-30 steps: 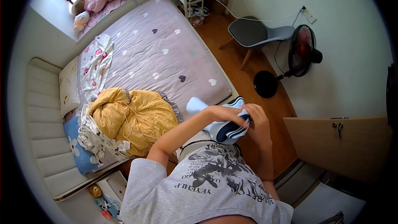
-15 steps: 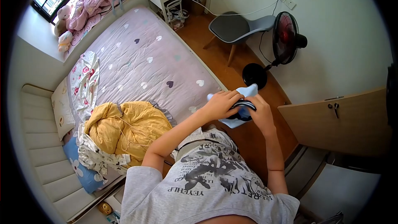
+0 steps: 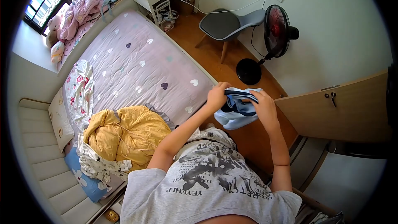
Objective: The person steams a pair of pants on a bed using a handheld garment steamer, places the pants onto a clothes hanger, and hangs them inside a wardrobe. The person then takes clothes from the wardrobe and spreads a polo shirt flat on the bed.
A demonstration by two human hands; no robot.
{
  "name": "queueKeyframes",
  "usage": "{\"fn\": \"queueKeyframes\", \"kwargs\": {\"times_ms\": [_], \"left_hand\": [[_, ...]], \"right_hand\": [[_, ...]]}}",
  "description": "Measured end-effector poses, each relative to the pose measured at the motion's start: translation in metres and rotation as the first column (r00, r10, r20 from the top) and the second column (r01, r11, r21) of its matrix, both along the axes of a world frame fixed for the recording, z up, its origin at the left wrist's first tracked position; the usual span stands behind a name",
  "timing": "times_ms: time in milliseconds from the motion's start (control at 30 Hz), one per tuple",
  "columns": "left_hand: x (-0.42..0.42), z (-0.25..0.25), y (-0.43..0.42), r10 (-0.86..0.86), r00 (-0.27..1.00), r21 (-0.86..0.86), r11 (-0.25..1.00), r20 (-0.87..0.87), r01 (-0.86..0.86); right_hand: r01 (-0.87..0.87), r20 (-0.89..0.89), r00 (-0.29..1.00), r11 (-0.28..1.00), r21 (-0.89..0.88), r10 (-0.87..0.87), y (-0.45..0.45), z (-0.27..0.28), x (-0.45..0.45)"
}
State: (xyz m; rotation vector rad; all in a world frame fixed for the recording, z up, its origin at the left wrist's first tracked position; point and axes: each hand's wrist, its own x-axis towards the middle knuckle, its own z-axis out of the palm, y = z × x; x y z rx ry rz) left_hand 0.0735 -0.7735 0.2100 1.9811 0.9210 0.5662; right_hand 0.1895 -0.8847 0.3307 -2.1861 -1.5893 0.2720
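A light blue garment [image 3: 235,121] with a dark, stripe-edged band hangs in front of my body, above the floor. My left hand [image 3: 217,97] is closed on the left end of the band, and my right hand [image 3: 265,108] grips its right end. Between them the band is stretched out, and the dark inside of the opening shows. Folds hide the garment's exact kind.
On my left is the bed [image 3: 137,68] with a yellow jacket [image 3: 128,130] and crumpled clothes. Ahead stand a grey chair [image 3: 226,24] and a black floor fan [image 3: 277,31]. An open wooden door [image 3: 352,114] juts in at right.
My hands have moved apart, spreading the band that was bunched between them. The garment now hangs lower and more open. The view has shifted slightly.
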Motion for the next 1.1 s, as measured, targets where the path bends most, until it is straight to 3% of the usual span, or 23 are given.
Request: {"fn": "queueKeyframes", "kwargs": {"times_ms": [33, 133, 200, 233, 300, 433, 567, 667, 700, 767, 800, 833, 900, 933, 1033, 1067, 1100], "left_hand": [[-0.006, -0.005, 0.004, 0.023, 0.998, -0.003, 1.0, -0.061, -0.023], [-0.016, -0.059, 0.017, 0.059, 0.998, -0.066, 0.996, -0.023, -0.061], [-0.017, -0.11, 0.032, 0.101, 0.994, -0.322, 0.94, -0.052, -0.112], [-0.022, -0.111, 0.034, 0.104, 0.993, -0.321, 0.94, -0.053, -0.115], [-0.033, -0.106, 0.033, -0.024, 0.939, -0.118, 0.993, -0.342, -0.018], [-0.046, -0.069, 0.047, 0.079, 0.853, -0.132, 0.977, -0.515, -0.17], [-0.054, -0.07, 0.068, 0.076, 0.859, -0.062, 0.99, -0.507, -0.124], [-0.055, -0.07, 0.085, 0.037, 0.893, -0.065, 0.995, -0.449, -0.073], [-0.053, -0.075, 0.09, 0.113, 0.942, -0.235, 0.953, -0.315, -0.193], [-0.05, -0.085, 0.098, 0.331, 0.94, -0.582, 0.75, -0.083, -0.316], [-0.043, -0.088, 0.098, 0.509, 0.861, -0.698, 0.616, -0.001, -0.365], [-0.042, -0.097, 0.105, 0.507, 0.862, -0.698, 0.617, -0.001, -0.364], [-0.041, -0.107, 0.115, 0.722, 0.673, -0.937, 0.327, 0.162, -0.126], [-0.041, -0.113, 0.118, 0.774, 0.618, -0.964, 0.25, 0.14, -0.095], [-0.052, -0.114, 0.124, 0.665, 0.726, -0.96, 0.277, 0.172, -0.026], [-0.056, -0.089, 0.115, 0.571, 0.798, -0.915, 0.398, 0.194, -0.063], [-0.06, -0.081, 0.113, 0.57, 0.799, -0.915, 0.398, 0.191, -0.065]], "right_hand": [[0.003, -0.001, 1.0, 1.0, -0.001, -0.003, 0.001, 0.0, 0.002], [0.005, -0.106, 0.994, 0.989, -0.145, -0.02, 0.001, -0.004, 0.008], [-0.01, -0.3, 0.954, 0.996, -0.094, -0.018, 0.0, -0.018, 0.01], [-0.014, -0.301, 0.954, 0.996, -0.093, -0.015, 0.002, -0.019, 0.009], [0.043, -0.228, 0.972, 0.998, -0.048, -0.053, 0.004, -0.019, 0.004], [0.065, -0.024, 0.998, 0.997, -0.029, -0.065, 0.01, -0.021, 0.0], [0.119, 0.092, 0.988, 0.992, 0.031, -0.122, 0.013, -0.043, 0.014], [0.144, 0.118, 0.982, 0.988, 0.053, -0.15, 0.013, -0.052, 0.017], [0.143, 0.102, 0.984, 0.988, 0.057, -0.148, 0.014, -0.053, 0.017], [0.101, 0.118, 0.987, 0.991, 0.093, -0.112, 0.016, -0.054, 0.008], [0.063, 0.139, 0.987, 0.99, 0.127, -0.08, 0.017, -0.055, 0.004], [0.065, 0.138, 0.987, 0.99, 0.128, -0.083, 0.019, -0.056, 0.0], [-0.006, 0.145, 0.989, 0.991, 0.131, -0.014, 0.019, -0.06, -0.005], [-0.008, 0.148, 0.989, 0.994, 0.111, -0.009, 0.019, -0.062, -0.004], [0.056, 0.099, 0.993, 0.994, 0.093, -0.066, 0.015, -0.071, 0.001], [0.058, 0.096, 0.993, 0.994, 0.093, -0.067, 0.014, -0.074, 0.004], [0.097, -0.025, 0.995, 0.98, 0.176, -0.094, 0.013, -0.076, 0.008]]}}
